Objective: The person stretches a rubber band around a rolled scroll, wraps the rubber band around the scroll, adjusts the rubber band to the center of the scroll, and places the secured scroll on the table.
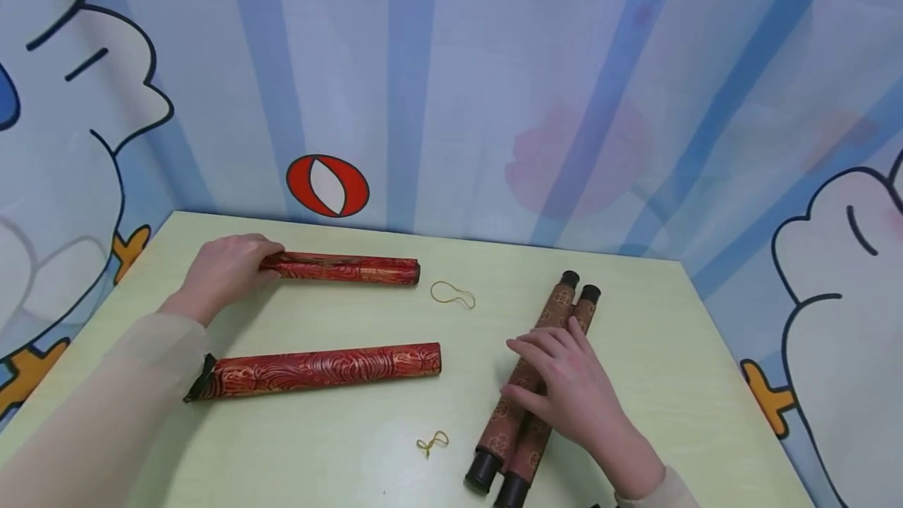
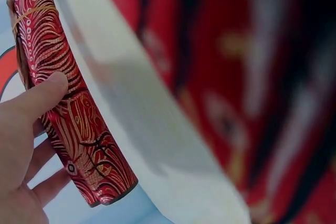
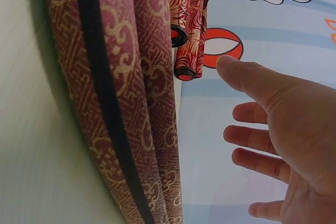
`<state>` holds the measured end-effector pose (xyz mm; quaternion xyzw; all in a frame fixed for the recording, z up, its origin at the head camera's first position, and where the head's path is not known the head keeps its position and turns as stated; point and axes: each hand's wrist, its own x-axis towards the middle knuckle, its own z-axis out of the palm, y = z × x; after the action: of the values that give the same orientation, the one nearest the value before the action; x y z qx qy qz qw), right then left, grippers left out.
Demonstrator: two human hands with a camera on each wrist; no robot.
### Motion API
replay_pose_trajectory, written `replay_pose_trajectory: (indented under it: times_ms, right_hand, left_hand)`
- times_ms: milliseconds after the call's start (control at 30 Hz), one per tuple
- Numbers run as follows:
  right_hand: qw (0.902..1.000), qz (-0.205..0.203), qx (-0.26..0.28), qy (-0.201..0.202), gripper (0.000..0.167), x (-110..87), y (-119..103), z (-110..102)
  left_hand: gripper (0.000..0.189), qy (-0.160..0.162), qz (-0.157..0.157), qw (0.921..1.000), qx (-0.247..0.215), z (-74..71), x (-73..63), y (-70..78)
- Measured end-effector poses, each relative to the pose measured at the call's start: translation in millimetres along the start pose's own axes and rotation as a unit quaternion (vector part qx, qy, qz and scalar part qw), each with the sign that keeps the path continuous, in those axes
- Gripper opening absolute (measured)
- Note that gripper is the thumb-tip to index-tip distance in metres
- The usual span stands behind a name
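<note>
Holding banded red scroll (image 1: pixel 346 270) left of brown scrolls (image 1: pixel 519 372)
Pinched in left fingers (image 2: pixel 47 95), apparently to prevent rolling; with right fingers (image 3: pixel 254 136) spread near brown scrolls, grasping nothing.

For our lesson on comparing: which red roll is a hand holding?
The far red roll, nearer the backdrop: the left hand grips its left end, while no hand holds the near red roll.

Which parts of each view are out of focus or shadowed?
Left wrist: the near red roll is heavily blurred, the far red roll much sharper; head: a soft shadow falls on the table beside the left sleeve; right wrist: the pattern on the brown rolls reads clearly.
</note>
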<state>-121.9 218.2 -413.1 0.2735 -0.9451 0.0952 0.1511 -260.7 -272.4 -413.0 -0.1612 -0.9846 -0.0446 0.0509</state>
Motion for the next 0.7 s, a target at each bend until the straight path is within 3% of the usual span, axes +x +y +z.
replay_pose_trajectory:
  times_ms: [333,433,700]
  right_hand:
    - [1.0,0.0,0.004,-0.009,0.056,0.5,0,2]
    - [0.9999,-0.002,0.008,-0.008,0.056,1.0,0,2]
    - [1.0,-0.005,0.008,-0.003,0.056,3.3,-1,2]
  left_hand:
    - [0.028,-0.013,-0.01,0.9997,0.02,0.2,5.4,1.3]
    - [0.034,-0.014,-0.014,0.9995,0.023,-2.5,6.9,3.4]
    - [0.06,-0.052,-0.043,0.9977,0.0,-12.1,2.9,8.0]
